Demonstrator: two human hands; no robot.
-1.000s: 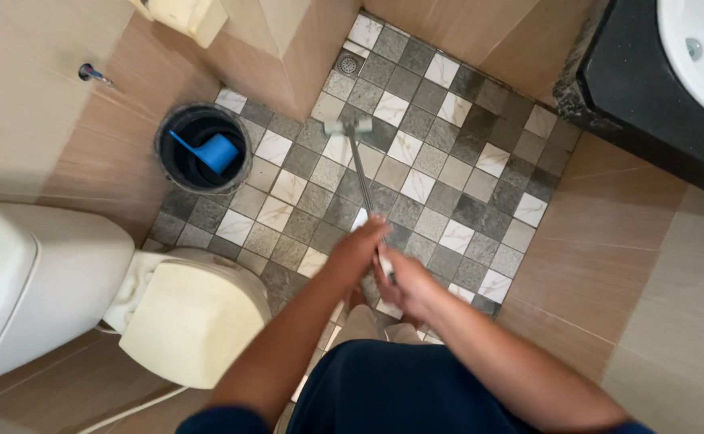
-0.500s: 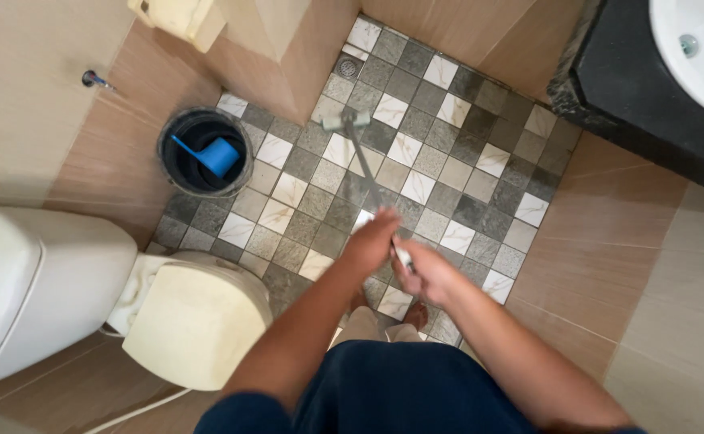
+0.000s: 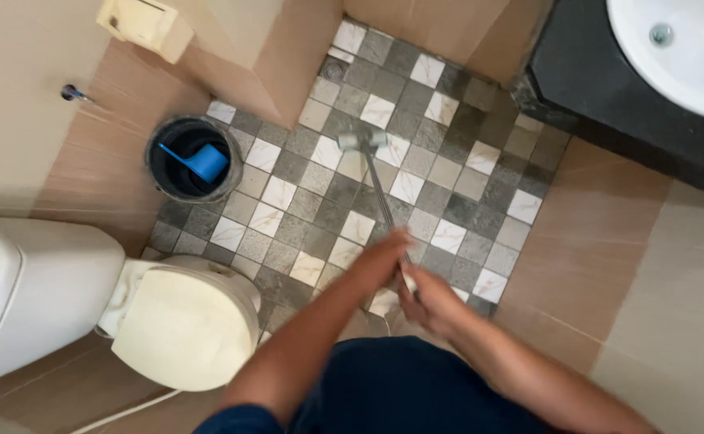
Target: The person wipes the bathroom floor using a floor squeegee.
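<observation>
Right hand (image 3: 432, 304) wrapped around the near end of the long brush handle (image 3: 381, 195), fingers closed on it. Left hand (image 3: 382, 259) just ahead, also closed on the handle, blurred. Both forearms reach forward and down. The brush head (image 3: 362, 141) rests on the checkered floor tiles (image 3: 436, 169); bucket (image 3: 193, 158) beyond the toilet (image 3: 183, 321).

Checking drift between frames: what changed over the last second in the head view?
Both hands stayed clamped on the long-handled brush; the left hand and right hand shifted only slightly along the handle. The brush head stayed on about the same floor tiles, so any stroke was small. The black bucket with the blue scoop, the toilet and the sink kept their places.
</observation>
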